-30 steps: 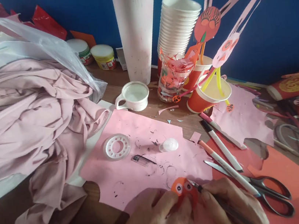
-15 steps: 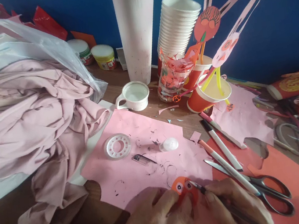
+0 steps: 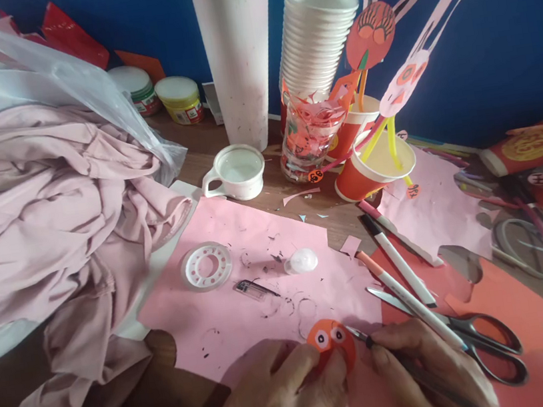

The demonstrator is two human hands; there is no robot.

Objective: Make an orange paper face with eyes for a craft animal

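Observation:
My left hand grips the lower part of an orange paper disc against the pink sheet, thumb and index finger pressing on it. Two white ring-shaped eyes with black pupils are on the disc. In my right hand is a craft knife, closed in the fingers, its pale pointed tip just right of the disc's upper edge. The pink paper sheet under both hands bears dark marks and scraps. On it lie a white ring with holes, a small clear case and a small white lump.
Scissors and white-barrelled markers lie close to my right hand on orange paper. Behind stand a white mug, stacked paper cups, a red cup holding paper figures, and paint jars. Crumpled pink cloth fills the left.
The knife tip has moved from over the disc's right eye to just outside its right edge. My left hand stays on the disc. The whole view has shifted slightly.

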